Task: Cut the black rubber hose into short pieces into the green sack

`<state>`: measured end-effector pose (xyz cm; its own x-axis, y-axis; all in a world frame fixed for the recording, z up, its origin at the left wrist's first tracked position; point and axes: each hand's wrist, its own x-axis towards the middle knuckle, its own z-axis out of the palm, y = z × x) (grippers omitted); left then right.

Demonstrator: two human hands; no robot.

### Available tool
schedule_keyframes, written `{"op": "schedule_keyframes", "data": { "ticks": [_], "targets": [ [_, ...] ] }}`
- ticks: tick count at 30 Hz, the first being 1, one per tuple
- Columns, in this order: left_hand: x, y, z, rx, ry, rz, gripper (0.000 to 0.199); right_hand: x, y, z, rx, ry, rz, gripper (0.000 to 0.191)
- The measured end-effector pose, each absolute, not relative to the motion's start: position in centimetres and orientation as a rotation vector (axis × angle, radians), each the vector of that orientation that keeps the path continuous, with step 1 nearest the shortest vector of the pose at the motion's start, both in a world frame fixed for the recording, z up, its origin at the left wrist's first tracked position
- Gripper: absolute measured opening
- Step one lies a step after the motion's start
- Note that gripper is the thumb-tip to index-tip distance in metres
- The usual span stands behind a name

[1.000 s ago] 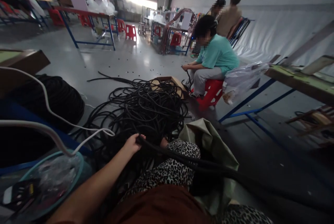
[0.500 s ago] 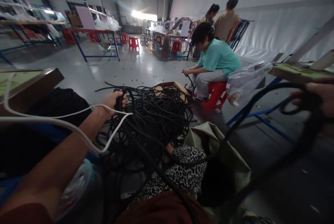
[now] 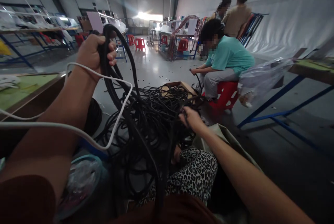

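Raised at the upper left, my left hand (image 3: 95, 53) is wrapped round a looped bundle of black cords (image 3: 111, 84), which hangs down toward my lap. My right hand (image 3: 190, 117) is closed on black cord over the right side of a large tangled heap of black cords (image 3: 156, 107) on the floor. A white cable (image 3: 122, 105) crosses in front of my left forearm and the bundle.
A person in a teal shirt (image 3: 229, 56) sits on a red stool (image 3: 225, 95) ahead right. Nearby are a cardboard box (image 3: 188, 90), a blue-legged table (image 3: 273, 102), a plastic bag (image 3: 263, 77), a bin (image 3: 97, 164) and an olive sack (image 3: 221, 133).
My left hand has risen with the cord bundle. My right hand has come from the far right edge to the heap. The view has shifted slightly left.
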<state>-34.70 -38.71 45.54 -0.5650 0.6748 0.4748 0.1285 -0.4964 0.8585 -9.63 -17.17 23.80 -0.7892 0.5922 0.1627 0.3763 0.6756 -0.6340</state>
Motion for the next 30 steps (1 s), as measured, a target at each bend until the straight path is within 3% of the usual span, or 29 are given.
{"op": "schedule_keyframes", "data": {
  "ticks": [4, 8, 12, 16, 20, 24, 27, 30],
  "targets": [
    [-35.0, -38.3, 46.8, 1.248, 1.237, 2.173, 0.022, -10.5, -22.3, 19.0, -0.782, -2.594, 1.088, 0.025],
    [-34.8, -36.0, 45.1, 1.15, 1.335, 2.099, 0.019, -10.8, -23.7, 20.6, -0.859, -2.07, 1.564, 0.034],
    [-31.9, -32.9, 40.0, 1.006, 1.54, 1.771, 0.013, -11.2, -23.4, 24.5, -0.721, -1.56, 1.956, 0.048],
    [-25.7, -32.8, 33.7, 0.934, 1.55, 1.538, 0.008, -10.6, -22.5, 26.3, -0.77, -1.397, 2.182, 0.044],
    [-19.5, -35.4, 26.3, 1.279, 1.562, 1.036, 0.015, -9.3, -22.4, 24.5, -0.808, -1.389, 2.419, 0.036],
    [-15.3, -38.8, 20.1, 1.525, 1.609, 0.933, 0.028, -8.1, -23.1, 20.9, -1.018, -1.295, 2.411, 0.015],
    [-13.9, -41.4, 17.4, 1.502, 1.59, 0.907, 0.041, -7.0, -23.7, 18.4, -1.138, -1.302, 2.341, 0.019],
    [-14.6, -44.3, 15.4, 1.238, 1.636, 0.915, 0.041, -5.1, -24.4, 17.3, -1.122, -1.37, 2.222, 0.029]
  ]
}}
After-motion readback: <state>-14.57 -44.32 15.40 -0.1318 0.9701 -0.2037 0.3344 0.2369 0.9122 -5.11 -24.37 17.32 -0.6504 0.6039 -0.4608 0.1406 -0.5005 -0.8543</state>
